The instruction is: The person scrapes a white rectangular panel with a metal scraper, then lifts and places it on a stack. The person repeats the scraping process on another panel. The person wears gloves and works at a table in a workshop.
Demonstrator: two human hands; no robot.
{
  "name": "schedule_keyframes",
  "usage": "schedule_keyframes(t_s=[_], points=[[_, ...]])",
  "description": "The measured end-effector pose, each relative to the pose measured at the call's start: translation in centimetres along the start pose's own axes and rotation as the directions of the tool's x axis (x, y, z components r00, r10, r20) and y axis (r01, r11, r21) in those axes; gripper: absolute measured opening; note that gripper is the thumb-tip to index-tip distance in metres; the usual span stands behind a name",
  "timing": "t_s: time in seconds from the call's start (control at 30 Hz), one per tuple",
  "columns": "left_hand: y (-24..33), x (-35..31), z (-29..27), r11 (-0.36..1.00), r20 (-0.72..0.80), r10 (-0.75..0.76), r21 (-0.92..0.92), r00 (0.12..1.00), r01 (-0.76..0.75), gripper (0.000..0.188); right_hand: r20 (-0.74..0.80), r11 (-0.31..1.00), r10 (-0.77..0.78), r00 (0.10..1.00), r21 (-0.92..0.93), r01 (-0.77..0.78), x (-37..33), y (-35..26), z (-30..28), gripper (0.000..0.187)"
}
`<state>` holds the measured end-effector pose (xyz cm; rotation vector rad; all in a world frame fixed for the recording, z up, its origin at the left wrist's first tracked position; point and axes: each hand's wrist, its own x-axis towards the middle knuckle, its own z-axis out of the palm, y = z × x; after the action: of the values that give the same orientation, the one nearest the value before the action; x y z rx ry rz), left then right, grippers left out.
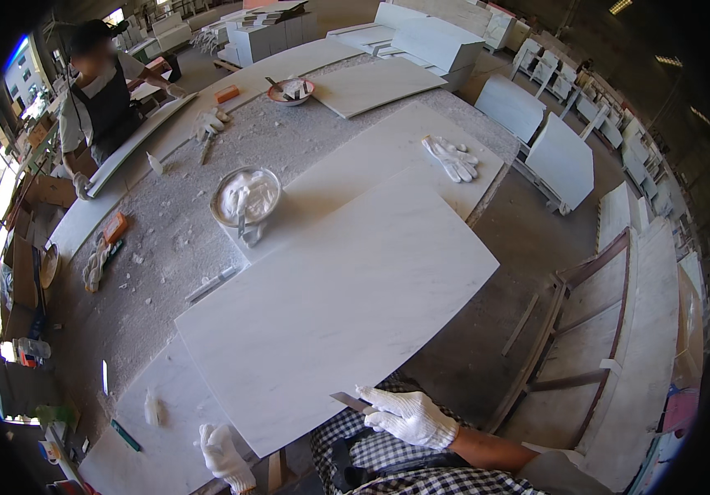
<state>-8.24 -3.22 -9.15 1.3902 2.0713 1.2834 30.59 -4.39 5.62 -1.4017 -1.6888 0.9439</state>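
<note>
A large pale marble slab [338, 305] lies in front of me, its near edge close to my checked clothing. My right hand [411, 417], in a white knit glove, is closed on a putty knife [349, 402]; its flat metal blade points left over the slab's near edge, and the handle is hidden in the glove. Beside the slab's near left corner is my left hand [224, 459], also gloved. Its fingers are loosely apart, and I see nothing in them. Beyond the slab stands a bowl of white paste [247, 196] with a tool stuck in it.
White gloves [451, 158] lie on another slab at the far right. A second bowl [290, 91] with tools, orange blocks [115, 227] and a green-handled tool [125, 436] are on the dusty table. Across it, a person [103, 99] holds a slab. A metal-framed rack [577, 330] stands right.
</note>
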Motion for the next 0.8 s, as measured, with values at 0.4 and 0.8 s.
schedule_keyframes(t_s=[0.4,0.8], points=[[-5.5,5.7,-1.3,0.875,0.187,0.101,0.451,0.977,-0.177,0.028,0.04,1.0,0.007,0.999,-0.009,-0.007,0.6,0.6,0.4,0.054],[2.3,-2.2,-2.8,0.911,-0.01,0.154,0.388,0.988,-0.138,0.051,-0.272,0.785,0.391,0.879,0.597,-0.165,3.0,1.3,-5.7,0.055]])
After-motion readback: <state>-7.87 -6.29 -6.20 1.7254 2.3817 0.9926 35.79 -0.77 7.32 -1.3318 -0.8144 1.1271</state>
